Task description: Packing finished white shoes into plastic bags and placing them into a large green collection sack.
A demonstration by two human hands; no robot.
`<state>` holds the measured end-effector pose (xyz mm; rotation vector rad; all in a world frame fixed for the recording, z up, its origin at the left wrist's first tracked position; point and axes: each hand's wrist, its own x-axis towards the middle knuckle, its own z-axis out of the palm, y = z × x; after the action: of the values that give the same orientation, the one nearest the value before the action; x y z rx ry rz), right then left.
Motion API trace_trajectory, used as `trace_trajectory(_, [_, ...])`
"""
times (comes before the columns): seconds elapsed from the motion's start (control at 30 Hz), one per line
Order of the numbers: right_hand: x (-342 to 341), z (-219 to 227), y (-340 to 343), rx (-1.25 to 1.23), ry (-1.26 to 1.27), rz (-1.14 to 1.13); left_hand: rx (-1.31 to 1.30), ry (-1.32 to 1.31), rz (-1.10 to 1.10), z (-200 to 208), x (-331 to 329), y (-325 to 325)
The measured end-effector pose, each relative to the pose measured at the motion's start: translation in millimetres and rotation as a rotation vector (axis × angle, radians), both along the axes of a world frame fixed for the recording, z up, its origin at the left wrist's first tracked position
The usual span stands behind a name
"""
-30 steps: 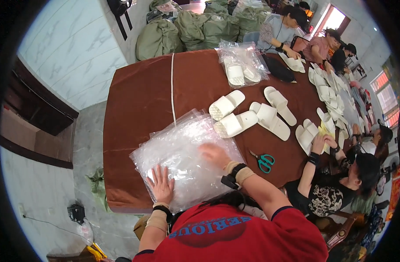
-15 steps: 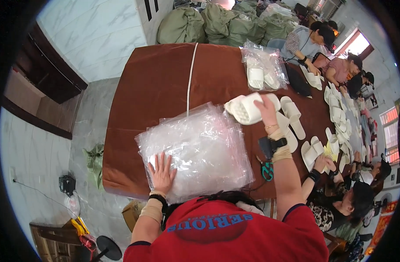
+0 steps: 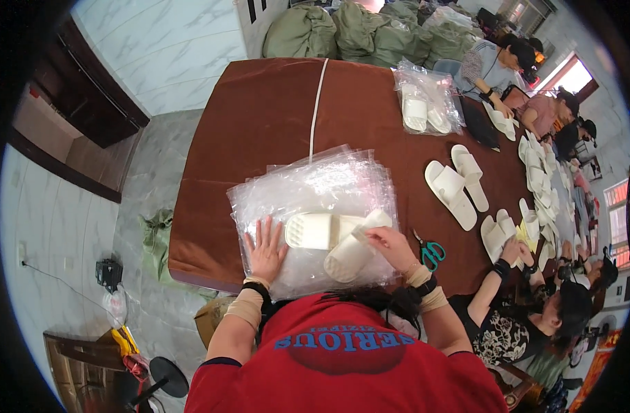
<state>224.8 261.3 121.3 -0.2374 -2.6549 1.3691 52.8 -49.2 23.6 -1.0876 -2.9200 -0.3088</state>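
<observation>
A stack of clear plastic bags (image 3: 308,182) lies in front of me on the brown-covered table. My left hand (image 3: 265,253) rests flat on the stack's left side, fingers spread. Beside its fingertips a cream slipper (image 3: 309,231) lies sideways on the bags, dimpled sole part to the left. A second cream slipper (image 3: 349,258) slants across the first one's right end, and my right hand (image 3: 392,246) grips it near its upper right end. My right fingertips are partly hidden against it.
Teal-handled scissors (image 3: 432,255) lie right of the bags. Beyond them is a pair of cream slippers (image 3: 449,189). Bagged slippers (image 3: 425,103) sit at the far right. Several co-workers handle slippers along the right side; green sacks (image 3: 301,34) stand behind the table.
My right hand has brought the two slippers from the right of the table down onto the bags. My left hand stays flat on the stack. The whole view has shifted slightly.
</observation>
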Motion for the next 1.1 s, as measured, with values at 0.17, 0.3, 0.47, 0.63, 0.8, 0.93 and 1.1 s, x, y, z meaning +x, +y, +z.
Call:
trace_trajectory(0.17, [58, -64, 56, 0.499, -0.149, -0.512, -0.020, -0.063, 0.005, 2, -6, -7])
trace_trajectory(0.3, [94, -88, 64, 0.710, -0.491, -0.462, 0.212, -0.204, -0.042, 22, -18, -21])
trace_trajectory(0.47, [104, -85, 65, 0.723, -0.474, -0.532, 0.446, -0.145, -0.356, 66, 3, -18])
trace_trajectory(0.63, [107, -91, 74, 0.656, -0.472, -0.528, 0.313, -0.246, -0.569, 79, 36, 23])
trace_trajectory(0.8, [120, -99, 82, 0.688, -0.385, -0.567, 0.024, -0.125, -0.580, 52, 32, 21])
trace_trajectory(0.93, [123, -86, 83, 0.634, -0.410, -0.478, 0.138, -0.151, -0.511, 60, 29, 17])
trace_trajectory(1.1, [125, -72, 75, 0.668, -0.586, -0.594, 0.570, -0.466, -0.326, 78, 25, 19])
